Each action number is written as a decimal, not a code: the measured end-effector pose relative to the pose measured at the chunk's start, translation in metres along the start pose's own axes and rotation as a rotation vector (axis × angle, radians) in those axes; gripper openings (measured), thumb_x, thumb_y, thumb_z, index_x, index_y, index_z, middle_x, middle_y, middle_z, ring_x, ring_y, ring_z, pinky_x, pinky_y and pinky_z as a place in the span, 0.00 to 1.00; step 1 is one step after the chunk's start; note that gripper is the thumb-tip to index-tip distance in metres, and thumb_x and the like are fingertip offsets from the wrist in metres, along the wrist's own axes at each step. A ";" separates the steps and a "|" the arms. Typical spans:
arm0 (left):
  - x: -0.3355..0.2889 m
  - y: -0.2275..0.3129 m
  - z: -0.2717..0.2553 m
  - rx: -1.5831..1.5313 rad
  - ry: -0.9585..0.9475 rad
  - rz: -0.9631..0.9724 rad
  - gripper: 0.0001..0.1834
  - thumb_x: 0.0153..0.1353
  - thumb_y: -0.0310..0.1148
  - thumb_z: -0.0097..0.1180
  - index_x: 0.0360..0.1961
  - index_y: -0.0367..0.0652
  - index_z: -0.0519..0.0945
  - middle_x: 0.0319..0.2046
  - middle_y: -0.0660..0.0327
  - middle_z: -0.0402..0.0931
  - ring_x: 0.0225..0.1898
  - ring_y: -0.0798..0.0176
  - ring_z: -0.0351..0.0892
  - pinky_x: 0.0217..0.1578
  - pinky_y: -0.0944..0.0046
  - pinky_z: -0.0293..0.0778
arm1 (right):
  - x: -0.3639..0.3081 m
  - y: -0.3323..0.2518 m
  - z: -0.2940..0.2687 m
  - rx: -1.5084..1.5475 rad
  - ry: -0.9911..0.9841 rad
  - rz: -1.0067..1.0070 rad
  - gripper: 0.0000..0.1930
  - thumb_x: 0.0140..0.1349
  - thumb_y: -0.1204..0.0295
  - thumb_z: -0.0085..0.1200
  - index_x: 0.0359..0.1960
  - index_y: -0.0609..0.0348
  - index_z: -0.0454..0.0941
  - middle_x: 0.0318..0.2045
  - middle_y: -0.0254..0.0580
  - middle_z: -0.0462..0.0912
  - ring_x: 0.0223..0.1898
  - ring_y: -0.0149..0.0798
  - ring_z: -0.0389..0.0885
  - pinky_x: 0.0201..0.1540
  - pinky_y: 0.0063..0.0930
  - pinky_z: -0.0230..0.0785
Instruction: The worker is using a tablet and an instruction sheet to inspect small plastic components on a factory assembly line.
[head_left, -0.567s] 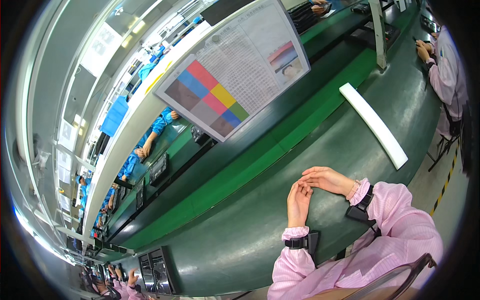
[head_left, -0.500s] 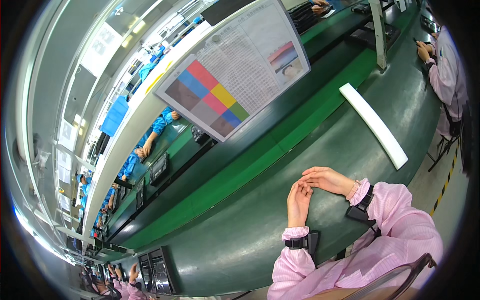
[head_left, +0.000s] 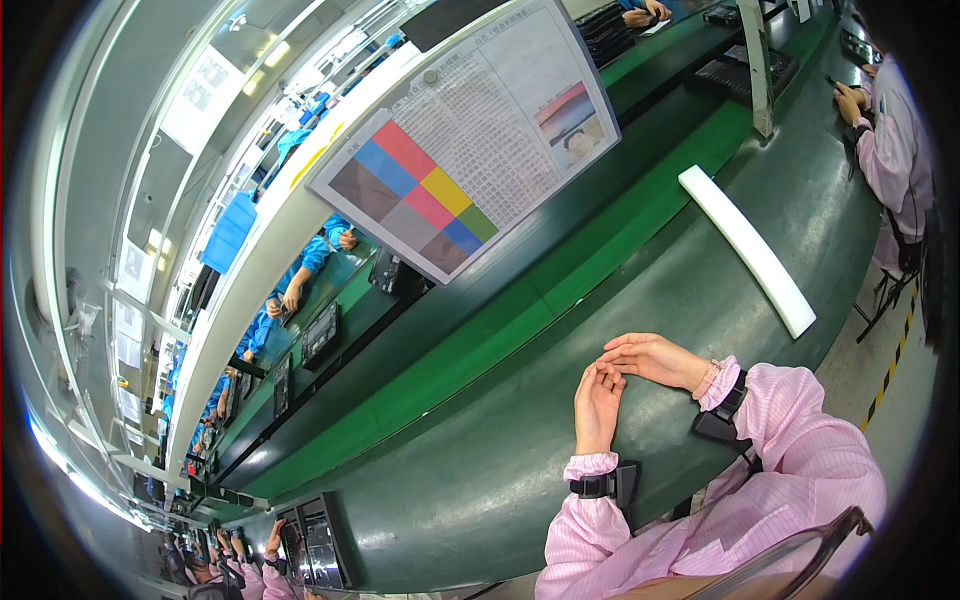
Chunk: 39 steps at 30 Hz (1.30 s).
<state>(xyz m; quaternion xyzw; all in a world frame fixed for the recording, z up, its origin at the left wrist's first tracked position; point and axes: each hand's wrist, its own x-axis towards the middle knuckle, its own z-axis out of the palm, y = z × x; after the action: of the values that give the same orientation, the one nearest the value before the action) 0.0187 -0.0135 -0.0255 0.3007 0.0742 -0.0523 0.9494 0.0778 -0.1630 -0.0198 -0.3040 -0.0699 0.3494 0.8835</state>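
Observation:
My left hand (head_left: 598, 408) rests on the dark green tabletop (head_left: 480, 440), palm turned inward and fingers loosely bent. Fingertips of my right hand (head_left: 655, 360) meet those of the left, so the two form a loose arch. Neither hand holds anything, and the fingers of both are stretched out. Black straps with small boxes circle both wrists over pink striped sleeves. Beyond the right hand lies a long white foam strip (head_left: 748, 250), apart from it.
A bright green belt (head_left: 540, 300) runs past the table. Above it hangs a printed sheet (head_left: 470, 140) with colour blocks. A black tray (head_left: 318, 545) stands at lower left beside a pink-sleeved co-worker. Another person (head_left: 890, 150) stands at far right; blue-sleeved workers sit across the line.
My hands have not moved. The lower-left co-worker's hand has come down to the black tray. Across the belt, black parts have shifted a little and blue-sleeved arms have moved.

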 end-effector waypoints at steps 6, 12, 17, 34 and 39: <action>-0.001 0.000 0.002 -0.007 0.003 -0.002 0.07 0.64 0.34 0.45 0.37 0.42 0.72 0.33 0.64 0.71 0.37 0.67 0.69 0.42 0.66 0.67 | -0.001 0.000 0.000 0.007 -0.002 -0.001 0.12 0.63 0.76 0.44 0.47 0.68 0.70 0.45 0.50 0.77 0.48 0.39 0.76 0.55 0.31 0.66; 0.000 0.001 0.000 -0.004 -0.004 -0.004 0.07 0.63 0.34 0.46 0.38 0.43 0.72 0.34 0.65 0.71 0.38 0.68 0.70 0.42 0.66 0.67 | 0.000 0.000 0.000 0.014 -0.006 -0.004 0.12 0.63 0.76 0.44 0.46 0.69 0.70 0.45 0.52 0.76 0.49 0.40 0.76 0.56 0.30 0.66; 0.000 -0.001 -0.001 -0.001 -0.002 -0.008 0.07 0.63 0.34 0.47 0.38 0.43 0.72 0.34 0.64 0.71 0.38 0.68 0.69 0.42 0.66 0.66 | 0.000 0.000 -0.001 0.013 -0.011 -0.017 0.12 0.63 0.76 0.44 0.47 0.69 0.69 0.45 0.53 0.76 0.50 0.41 0.75 0.56 0.30 0.66; -0.002 0.000 0.003 -0.006 0.008 0.006 0.08 0.64 0.34 0.45 0.37 0.41 0.72 0.34 0.63 0.70 0.37 0.66 0.68 0.43 0.64 0.66 | 0.001 0.002 -0.008 -0.047 -0.034 0.042 0.12 0.65 0.76 0.41 0.48 0.65 0.70 0.47 0.51 0.76 0.52 0.41 0.74 0.57 0.31 0.64; -0.001 -0.001 0.000 -0.022 -0.017 0.003 0.08 0.63 0.33 0.45 0.34 0.39 0.72 0.33 0.61 0.72 0.36 0.65 0.68 0.43 0.64 0.65 | -0.005 -0.016 -0.005 -0.158 -0.002 0.002 0.14 0.65 0.74 0.40 0.50 0.67 0.68 0.50 0.52 0.74 0.54 0.43 0.72 0.59 0.34 0.62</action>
<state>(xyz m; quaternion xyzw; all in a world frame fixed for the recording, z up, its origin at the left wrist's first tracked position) 0.0172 -0.0146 -0.0257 0.2901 0.0665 -0.0525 0.9532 0.0851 -0.1780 -0.0143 -0.3725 -0.0979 0.3440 0.8563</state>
